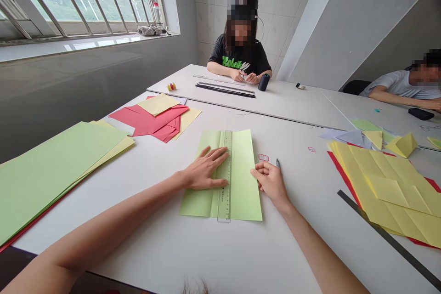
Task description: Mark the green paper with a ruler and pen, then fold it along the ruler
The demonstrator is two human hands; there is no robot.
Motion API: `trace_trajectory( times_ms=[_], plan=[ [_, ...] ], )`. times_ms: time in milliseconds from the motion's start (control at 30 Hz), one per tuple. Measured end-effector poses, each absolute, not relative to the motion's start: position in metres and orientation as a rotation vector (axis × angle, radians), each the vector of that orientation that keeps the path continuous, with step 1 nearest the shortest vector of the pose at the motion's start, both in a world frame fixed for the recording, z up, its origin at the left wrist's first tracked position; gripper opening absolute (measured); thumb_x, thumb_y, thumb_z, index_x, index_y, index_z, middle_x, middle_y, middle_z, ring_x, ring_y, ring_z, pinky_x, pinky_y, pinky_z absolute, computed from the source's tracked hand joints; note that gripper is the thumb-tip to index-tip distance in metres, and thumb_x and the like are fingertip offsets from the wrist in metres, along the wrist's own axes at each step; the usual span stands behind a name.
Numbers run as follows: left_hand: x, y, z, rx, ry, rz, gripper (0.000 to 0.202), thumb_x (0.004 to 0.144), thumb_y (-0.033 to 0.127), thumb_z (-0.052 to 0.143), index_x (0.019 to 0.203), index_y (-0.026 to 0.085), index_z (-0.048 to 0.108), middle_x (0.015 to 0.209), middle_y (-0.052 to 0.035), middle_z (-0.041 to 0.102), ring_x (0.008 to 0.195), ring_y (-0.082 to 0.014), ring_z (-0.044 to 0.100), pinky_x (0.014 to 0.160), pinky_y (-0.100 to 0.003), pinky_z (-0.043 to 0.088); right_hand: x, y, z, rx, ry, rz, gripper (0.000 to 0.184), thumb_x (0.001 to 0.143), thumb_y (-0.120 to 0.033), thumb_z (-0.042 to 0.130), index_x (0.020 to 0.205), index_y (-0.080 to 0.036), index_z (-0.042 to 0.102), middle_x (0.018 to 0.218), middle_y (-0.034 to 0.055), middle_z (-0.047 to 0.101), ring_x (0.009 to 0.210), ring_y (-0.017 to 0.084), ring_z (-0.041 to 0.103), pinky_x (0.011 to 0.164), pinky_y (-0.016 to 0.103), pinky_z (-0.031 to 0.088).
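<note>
The left hand (206, 170) is laid on a clear ruler (224, 174), fingers spread and pressed flat, their tips reaching onto it. The ruler is pinned lengthwise along a green sheet (243, 183), and its lower end pokes just past the bottom edge. That sheet is seen lying on the white table (193, 257), directly in front of the wearer, with creases running along its length. Over on the right, the right hand (270, 183) is curled, fingers bunched around a dark pen (277, 163), of which only the tip is shown above the knuckles. The fingertips (257, 172) are brought up against the sheet's right edge, and a small red-outlined label (263, 157) is seen just beyond. To the left, a green stack (58, 170) is set down, with red and yellow sheets (151, 117) spread further up. To the right, folded yellow sheets (389, 188) are piled over red ones, a black ruler (389, 239) laid alongside. Across the table, a co-worker (241, 41) is seated, hands held together near black strips (225, 89) and a dark spool (263, 82). A second person (403, 85) is seen leaning on the far right table.
</note>
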State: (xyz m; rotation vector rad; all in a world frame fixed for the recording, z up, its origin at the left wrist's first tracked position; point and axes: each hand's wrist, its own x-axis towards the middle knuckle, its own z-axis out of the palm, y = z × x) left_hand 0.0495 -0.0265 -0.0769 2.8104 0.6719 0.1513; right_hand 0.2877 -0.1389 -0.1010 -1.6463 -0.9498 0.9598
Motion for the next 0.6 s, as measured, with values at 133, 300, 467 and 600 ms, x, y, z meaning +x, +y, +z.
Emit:
trace_trajectory(
  times_ms=[133,300,467,600],
  plan=[
    [0.0492,-0.0263,-0.0766,2.808,0.671,0.143,0.092,0.091,0.075,0.044,0.16,0.016,0.024,0.166,-0.0151,0.016,0.152,-0.036,0.02,0.124,-0.054,0.004,0.2879,-0.1387,-0.1014,-1.647,-0.948,0.959,0.03,0.071,-0.046,0.073,0.08,-0.02,0.061,0.062,-0.0038,0.059,0.044,0.01,0.047,0.041,0.024,0.038],
    [0.0495,-0.026,-0.0763,2.806,0.665,0.15,0.092,0.091,0.074,0.045,0.16,0.016,0.025,0.166,-0.0155,0.017,0.152,-0.0366,0.02,0.124,-0.054,0.003,0.2885,-0.1381,-0.103,-1.636,-0.946,0.955,0.031,0.07,-0.047,0.074,0.079,-0.02,0.061,0.06,-0.0039,0.058,0.043,0.01,0.046,0.04,0.024,0.038],
    [0.0499,-0.0258,-0.0757,2.806,0.669,0.13,0.093,0.092,0.075,0.043,0.16,0.015,0.024,0.166,-0.0157,0.016,0.152,-0.0354,0.019,0.124,-0.055,0.003,0.2887,-0.1378,-0.1038,-1.638,-0.951,0.957,0.03,0.071,-0.047,0.074,0.079,-0.02,0.061,0.061,-0.004,0.058,0.044,0.01,0.047,0.04,0.024,0.037],
    [0.05,-0.026,-0.0753,2.809,0.668,0.133,0.092,0.092,0.074,0.044,0.16,0.016,0.024,0.166,-0.0151,0.016,0.152,-0.035,0.019,0.124,-0.055,0.003,0.2888,-0.1379,-0.1037,-1.64,-0.951,0.96,0.03,0.071,-0.046,0.074,0.08,-0.02,0.061,0.062,-0.004,0.059,0.044,0.01,0.047,0.041,0.024,0.038]
  ],
)
